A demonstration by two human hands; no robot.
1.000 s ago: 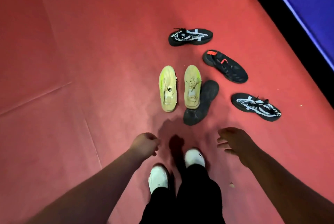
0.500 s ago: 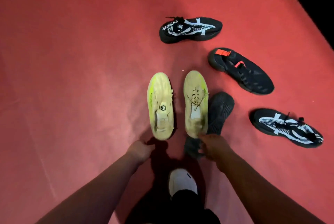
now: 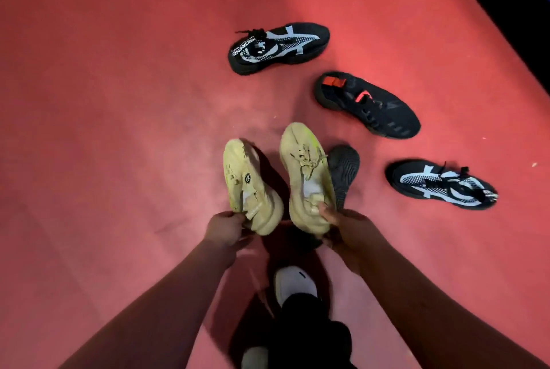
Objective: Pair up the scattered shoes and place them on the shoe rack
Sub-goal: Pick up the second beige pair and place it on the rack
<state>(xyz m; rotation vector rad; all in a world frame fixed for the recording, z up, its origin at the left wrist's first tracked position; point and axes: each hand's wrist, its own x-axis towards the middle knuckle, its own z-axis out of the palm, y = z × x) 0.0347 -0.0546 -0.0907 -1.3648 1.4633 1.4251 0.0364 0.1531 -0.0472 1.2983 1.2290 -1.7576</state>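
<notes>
At the heels, my left hand (image 3: 224,228) pinches the left yellow shoe (image 3: 250,187), my right hand (image 3: 349,233) grips the right yellow shoe (image 3: 305,172), hands apart. Just past my right hand lies a dark shoe (image 3: 345,167); farther out, an orange-tabbed shoe (image 3: 372,108).

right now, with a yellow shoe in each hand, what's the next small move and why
Probably lift both straight up and bring them together. The left grip holds the left yellow shoe by its heel, the right grip the right yellow shoe likewise, and that shoe lies against the upturned black shoe; a straight lift should avoid dragging it.
</notes>
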